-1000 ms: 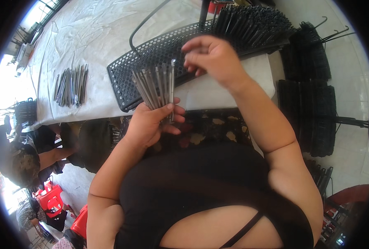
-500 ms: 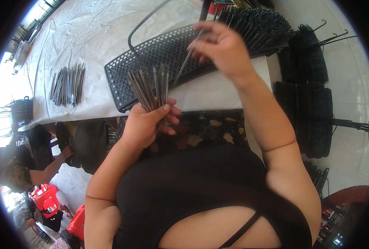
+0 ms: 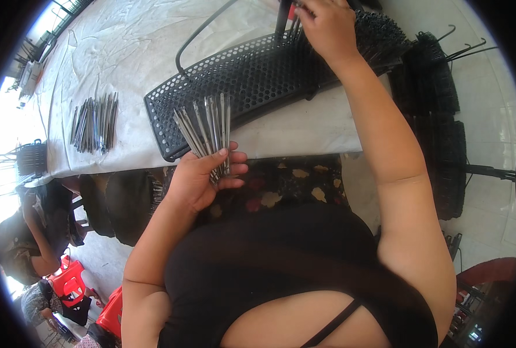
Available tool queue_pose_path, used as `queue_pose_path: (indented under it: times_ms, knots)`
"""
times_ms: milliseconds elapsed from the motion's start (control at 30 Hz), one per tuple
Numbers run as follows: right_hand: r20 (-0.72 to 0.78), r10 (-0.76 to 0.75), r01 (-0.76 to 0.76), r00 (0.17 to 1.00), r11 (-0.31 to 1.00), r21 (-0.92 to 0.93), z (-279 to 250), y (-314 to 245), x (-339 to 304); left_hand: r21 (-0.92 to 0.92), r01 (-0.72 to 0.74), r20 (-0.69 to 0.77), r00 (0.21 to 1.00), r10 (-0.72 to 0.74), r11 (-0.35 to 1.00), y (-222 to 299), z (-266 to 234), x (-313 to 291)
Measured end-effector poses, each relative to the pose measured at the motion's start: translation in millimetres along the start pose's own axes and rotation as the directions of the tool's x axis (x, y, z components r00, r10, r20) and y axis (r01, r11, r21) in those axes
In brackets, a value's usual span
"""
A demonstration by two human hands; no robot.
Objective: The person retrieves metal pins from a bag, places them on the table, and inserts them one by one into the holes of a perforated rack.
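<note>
My left hand (image 3: pixel 203 168) is closed around the lower ends of a fanned bundle of thin metal rods (image 3: pixel 214 124), above the table's near edge. Behind the bundle lies a long black perforated rack (image 3: pixel 240 75) with a honeycomb of holes. At the far right of this rack my right hand (image 3: pixel 330 29) reaches in beside several dark rods standing in it. Its fingers are bent together at the picture's upper edge, and what they hold cannot be made out. Farther right, the rack is densely packed with dark upright rods (image 3: pixel 380 35).
A second pile of metal rods (image 3: pixel 94 123) lies on the white-covered table (image 3: pixel 118 52) at left. A curved black handle (image 3: pixel 203 35) rises over the rack. Dark filled racks (image 3: pixel 426 75) stand at right. Another person (image 3: pixel 34 232) sits at lower left, near red stools (image 3: pixel 69 281).
My right hand has moved away and up to the rack's far right; the single rod it carried no longer shows. My left hand stays nearly in place with its bundle.
</note>
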State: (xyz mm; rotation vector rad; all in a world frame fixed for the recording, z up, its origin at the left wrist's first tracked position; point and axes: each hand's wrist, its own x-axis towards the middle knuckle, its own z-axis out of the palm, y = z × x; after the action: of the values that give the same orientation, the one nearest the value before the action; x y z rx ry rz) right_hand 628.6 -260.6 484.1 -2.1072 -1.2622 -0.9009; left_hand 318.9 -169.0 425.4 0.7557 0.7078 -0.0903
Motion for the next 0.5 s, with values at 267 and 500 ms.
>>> queue_pose_path:
  times_ms: [267,500]
  knots:
    - [0.011,-0.15,0.149,0.989,0.97,-0.192,1.3,2.9,-3.9,0.08,-0.038,-0.058,0.997,0.043,0.996,-1.5,4.4,4.9]
    - [0.154,0.089,-0.073,0.984,0.991,-0.109,5.2,-4.4,9.4,0.093,-0.045,-0.092,0.994,0.054,0.995,-4.3,4.2,6.4]
